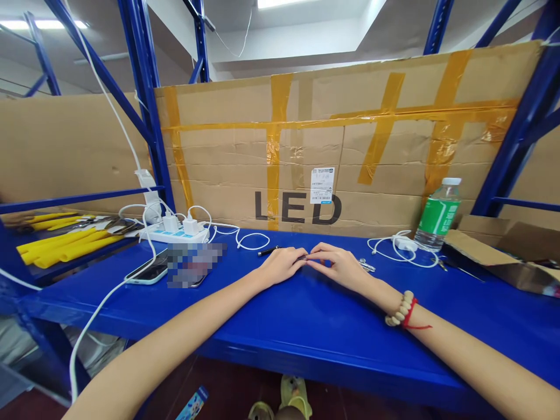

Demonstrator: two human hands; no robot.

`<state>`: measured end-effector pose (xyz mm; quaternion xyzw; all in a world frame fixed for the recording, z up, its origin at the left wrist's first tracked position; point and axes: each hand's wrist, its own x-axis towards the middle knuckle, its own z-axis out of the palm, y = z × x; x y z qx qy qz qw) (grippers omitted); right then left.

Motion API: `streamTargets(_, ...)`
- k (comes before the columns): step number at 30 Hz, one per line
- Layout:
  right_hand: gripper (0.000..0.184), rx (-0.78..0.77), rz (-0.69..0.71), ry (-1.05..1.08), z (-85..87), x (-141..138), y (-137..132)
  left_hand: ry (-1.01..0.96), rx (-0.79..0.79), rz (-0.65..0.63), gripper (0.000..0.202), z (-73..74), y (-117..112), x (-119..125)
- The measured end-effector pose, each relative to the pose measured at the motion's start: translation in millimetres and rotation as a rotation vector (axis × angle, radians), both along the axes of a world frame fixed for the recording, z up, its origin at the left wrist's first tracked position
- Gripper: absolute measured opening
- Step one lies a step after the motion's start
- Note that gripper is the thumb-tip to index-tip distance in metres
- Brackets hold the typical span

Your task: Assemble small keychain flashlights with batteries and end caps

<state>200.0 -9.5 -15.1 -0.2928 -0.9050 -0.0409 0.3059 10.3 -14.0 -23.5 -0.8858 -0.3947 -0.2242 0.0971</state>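
Over the middle of the blue shelf top [280,321], my left hand [282,267] and my right hand [336,265] meet at the fingertips. Both are closed in a pinch around something small and dark that I cannot make out; the fingers mostly hide it. A slim black pen-like stick [268,251] lies just beyond my left hand, partly covered by it. Small shiny metal pieces [366,265] rest beside my right wrist, which wears a beaded bracelet [400,309] and a red string.
At left lie a phone [149,269], a blurred-out flat object [192,265] and a power strip [175,234] with cables. Yellow-handled tools [70,245] sit farther left. On the right are a bottle [438,216], a white cable [406,245] and an open carton [503,256]. Cardboard [350,151] stands behind.
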Motion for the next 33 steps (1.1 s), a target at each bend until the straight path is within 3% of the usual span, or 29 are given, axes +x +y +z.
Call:
streamTargets(6, 0.023, -0.025, -0.018, 0.049, -3.8, -1.8, 1.4, 0.083, 0.030, 0.059, 0.019, 2.5, -2.9, 2.2)
streamTargets(11, 0.023, -0.033, -0.246, 0.063, -4.1, 1.2, 9.5, 0.109, 0.046, 0.087, 0.019, 3.0, 0.2, -1.6)
streamTargets(17, 0.032, -0.081, -0.413, -0.164, -8.8, 10.1, 23.9, 0.152, 0.079, 0.093, 0.019, 3.9, 3.0, -5.9)
streamTargets(25, 0.029, -0.047, -0.365, -0.225, -15.0, 12.1, 28.0, 0.172, 0.083, 0.090, 0.020, 4.0, 1.9, -4.4)
streamTargets(33, 0.029, -0.053, -0.430, -0.239, -15.0, 13.2, 32.8, 0.151, 0.090, -0.041, 0.022, 3.1, -2.7, 2.1)
